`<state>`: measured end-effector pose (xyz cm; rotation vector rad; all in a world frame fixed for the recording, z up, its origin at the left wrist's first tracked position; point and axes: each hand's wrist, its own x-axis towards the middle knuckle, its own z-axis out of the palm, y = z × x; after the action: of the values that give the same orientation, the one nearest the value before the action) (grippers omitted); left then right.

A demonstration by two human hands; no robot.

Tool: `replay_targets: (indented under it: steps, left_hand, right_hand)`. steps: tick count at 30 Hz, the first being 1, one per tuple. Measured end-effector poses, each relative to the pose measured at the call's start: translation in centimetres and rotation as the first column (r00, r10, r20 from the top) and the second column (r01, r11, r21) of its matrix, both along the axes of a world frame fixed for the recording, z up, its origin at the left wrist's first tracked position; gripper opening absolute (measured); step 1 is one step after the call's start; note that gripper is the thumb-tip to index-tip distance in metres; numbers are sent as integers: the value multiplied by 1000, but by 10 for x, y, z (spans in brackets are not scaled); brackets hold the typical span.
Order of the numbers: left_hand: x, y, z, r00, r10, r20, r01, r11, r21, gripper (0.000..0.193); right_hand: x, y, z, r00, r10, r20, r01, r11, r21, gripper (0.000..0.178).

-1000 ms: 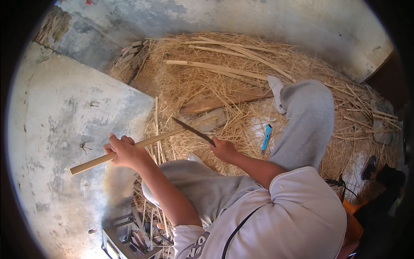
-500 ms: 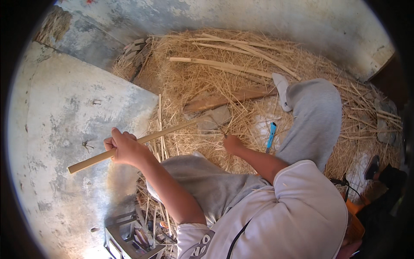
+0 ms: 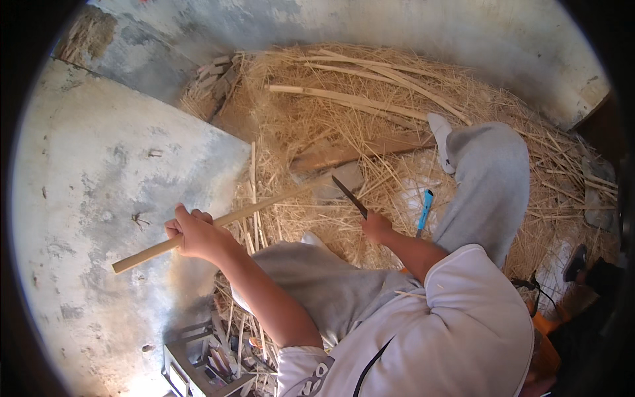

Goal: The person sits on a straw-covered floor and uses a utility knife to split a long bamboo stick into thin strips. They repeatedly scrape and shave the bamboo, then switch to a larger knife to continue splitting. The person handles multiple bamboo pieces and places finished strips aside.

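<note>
Two hands, one held strip, one knife and one blue tool: the left hand (image 3: pixel 198 236), left of centre, curls its fingers round the strip (image 3: pixel 264 203); the right (image 3: pixel 377 227), at centre, is closed round the knife (image 3: pixel 350 198); the blue tool (image 3: pixel 425 210) lies right of centre. The strip is pale tan, long, straight and narrow, slanting up toward the middle.

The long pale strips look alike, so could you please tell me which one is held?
The strip in the left hand, one end sticking out to the hand's left; the other long strips lie loose on the shavings.
</note>
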<state>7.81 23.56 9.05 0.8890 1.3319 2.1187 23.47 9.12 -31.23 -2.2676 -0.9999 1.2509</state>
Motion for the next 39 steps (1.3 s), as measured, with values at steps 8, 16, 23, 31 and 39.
replay_targets:
  steps: [8,16,23,31,39]
  left_hand:
    - [-9,-16,11,988,-120,101,102,980,173,41]
    - [-45,-16,25,920,-244,307,142,937,320,49]
    - [-74,-6,21,771,-396,498,184,888,421,54]
    - [-89,6,13,601,-565,566,230,800,555,54]
    - [-95,1,14,587,-540,604,151,805,573,53]
  right_hand:
    - [41,-29,-10,979,-85,184,92,995,-31,39]
    - [97,-68,-28,600,580,550,-311,803,-508,28]
    - [128,-59,-56,339,759,556,-584,633,-509,24]
    - [136,34,84,41,894,447,-798,299,-524,34]
    - [178,49,243,729,558,397,-651,743,152,32]
